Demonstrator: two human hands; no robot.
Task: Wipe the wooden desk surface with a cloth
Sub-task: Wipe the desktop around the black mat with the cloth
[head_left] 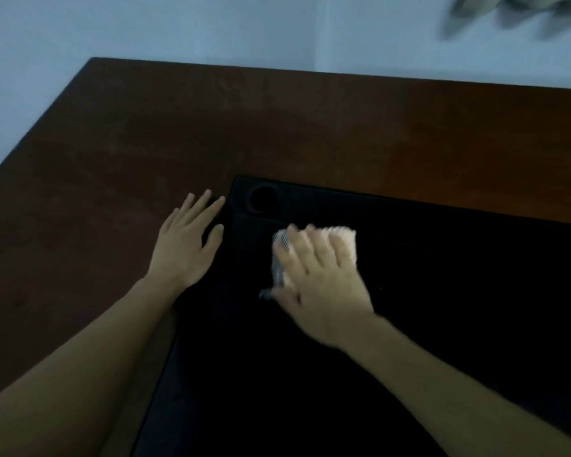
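Dim room, pale bluish wall [178,24] along the top of the frame, and a dark reddish-brown wooden counter [277,127] filling most of the middle. A big black mat [442,291] covers the lower right part of it, with a round ring shape [263,198] near its upper left corner. The cloth [342,240] sits on the mat a bit right of center; it's small, light pinkish-white, bunched up, with a greyish striped edge on its left side, all pretty blurry. The right hand [323,285] lies on top of it, fingers spread and pressing down. The left hand [187,240] rests flat on the wood just beside the mat's left edge, fingers straight, holding nothing. Some blurry grey fabric [521,14] hangs in the upper right corner.
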